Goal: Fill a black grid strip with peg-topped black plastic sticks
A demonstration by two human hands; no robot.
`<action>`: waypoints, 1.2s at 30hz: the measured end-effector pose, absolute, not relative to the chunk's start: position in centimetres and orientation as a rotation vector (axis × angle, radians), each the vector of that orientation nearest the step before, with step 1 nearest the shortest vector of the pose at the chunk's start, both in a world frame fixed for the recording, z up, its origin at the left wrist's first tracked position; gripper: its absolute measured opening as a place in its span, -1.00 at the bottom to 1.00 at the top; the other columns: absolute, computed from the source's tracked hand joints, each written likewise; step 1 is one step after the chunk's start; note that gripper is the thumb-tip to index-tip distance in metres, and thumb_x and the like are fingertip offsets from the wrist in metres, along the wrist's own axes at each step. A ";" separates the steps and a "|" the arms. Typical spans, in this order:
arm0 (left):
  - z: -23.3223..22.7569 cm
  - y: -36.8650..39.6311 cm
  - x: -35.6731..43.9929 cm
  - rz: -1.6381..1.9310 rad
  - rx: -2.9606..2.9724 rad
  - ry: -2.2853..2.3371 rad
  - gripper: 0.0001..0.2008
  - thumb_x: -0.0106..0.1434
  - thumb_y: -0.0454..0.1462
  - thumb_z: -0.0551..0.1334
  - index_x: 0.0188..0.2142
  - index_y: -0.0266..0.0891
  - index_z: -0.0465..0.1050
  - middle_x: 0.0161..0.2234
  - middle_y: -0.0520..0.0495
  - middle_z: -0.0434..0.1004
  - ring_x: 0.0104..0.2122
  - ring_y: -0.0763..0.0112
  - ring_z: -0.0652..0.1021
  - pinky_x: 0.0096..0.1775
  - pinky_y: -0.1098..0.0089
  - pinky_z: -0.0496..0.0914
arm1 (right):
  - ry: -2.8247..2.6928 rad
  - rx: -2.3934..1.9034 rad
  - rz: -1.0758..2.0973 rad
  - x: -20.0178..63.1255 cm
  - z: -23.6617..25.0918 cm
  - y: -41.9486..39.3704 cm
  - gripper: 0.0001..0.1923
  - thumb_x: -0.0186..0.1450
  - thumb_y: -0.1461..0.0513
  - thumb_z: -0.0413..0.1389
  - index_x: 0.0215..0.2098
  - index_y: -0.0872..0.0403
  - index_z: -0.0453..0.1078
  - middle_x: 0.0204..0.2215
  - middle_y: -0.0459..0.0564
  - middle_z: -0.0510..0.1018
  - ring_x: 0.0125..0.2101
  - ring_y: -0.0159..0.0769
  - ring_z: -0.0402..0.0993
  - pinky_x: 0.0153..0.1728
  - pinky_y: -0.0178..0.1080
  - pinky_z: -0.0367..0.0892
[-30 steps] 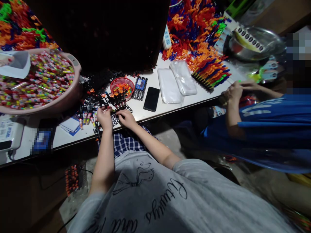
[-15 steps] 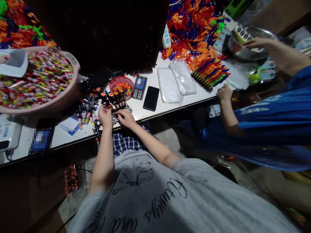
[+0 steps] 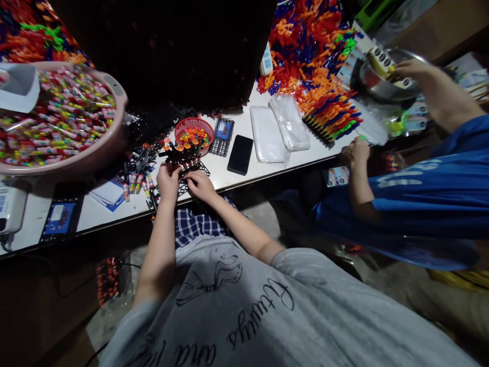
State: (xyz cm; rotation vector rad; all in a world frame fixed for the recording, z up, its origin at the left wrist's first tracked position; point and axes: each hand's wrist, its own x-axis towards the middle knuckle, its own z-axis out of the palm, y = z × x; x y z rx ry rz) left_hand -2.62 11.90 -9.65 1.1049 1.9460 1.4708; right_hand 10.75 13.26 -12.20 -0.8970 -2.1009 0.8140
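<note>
At the near table edge: we rest both hands on a black grid tray point(image 3: 191, 176) on the white table point(image 3: 237, 178).
Left hand point(image 3: 167, 179): our fingers curl over the tray's left side; we cannot tell what they pinch.
Right hand point(image 3: 200, 184): we lay it on the tray's right part, fingers bent; its grip is unclear.
Orange-capped pieces point(image 3: 179, 150): standing in the tray just beyond our fingers.
Red basket point(image 3: 193, 133): behind the tray.
Black phone point(image 3: 240, 154): to our right of the tray, apart.
Pink basin point(image 3: 61, 125): far left, full of wrapped sweets.
Co-worker's hand point(image 3: 410, 69): in a steel bowl point(image 3: 382, 84).
</note>
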 end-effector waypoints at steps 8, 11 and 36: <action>-10.1 12.5 -3.0 1.507 1.070 1.872 -0.81 0.04 -0.36 0.34 -0.33 -0.25 0.40 -0.34 -0.03 0.56 -0.30 0.36 0.58 -0.18 0.38 0.46 | -2.099 -0.899 0.798 10.8 -12.2 13.1 -0.77 0.32 0.34 -0.03 -0.25 0.06 0.47 -0.19 0.02 0.60 -0.15 -0.24 0.47 -0.02 -0.14 0.31; -10.2 12.5 -2.9 1.499 1.053 1.830 -0.81 0.05 -0.37 0.34 -0.32 -0.25 0.39 -0.34 -0.01 0.56 -0.29 0.37 0.59 -0.18 0.40 0.46 | -2.096 -0.899 0.785 10.9 -12.3 13.0 -0.77 0.32 0.33 -0.04 -0.25 0.06 0.46 -0.19 0.03 0.59 -0.15 -0.23 0.46 -0.03 -0.14 0.31; -9.4 12.3 -2.9 1.427 0.945 1.800 -0.82 0.01 -0.38 0.36 -0.39 -0.22 0.39 -0.41 0.01 0.59 -0.34 0.36 0.60 -0.25 0.42 0.45 | -2.120 -0.899 0.791 10.7 -11.4 12.5 -0.75 0.32 0.29 -0.09 -0.26 0.04 0.44 -0.22 0.06 0.56 -0.19 -0.18 0.40 -0.08 -0.09 0.30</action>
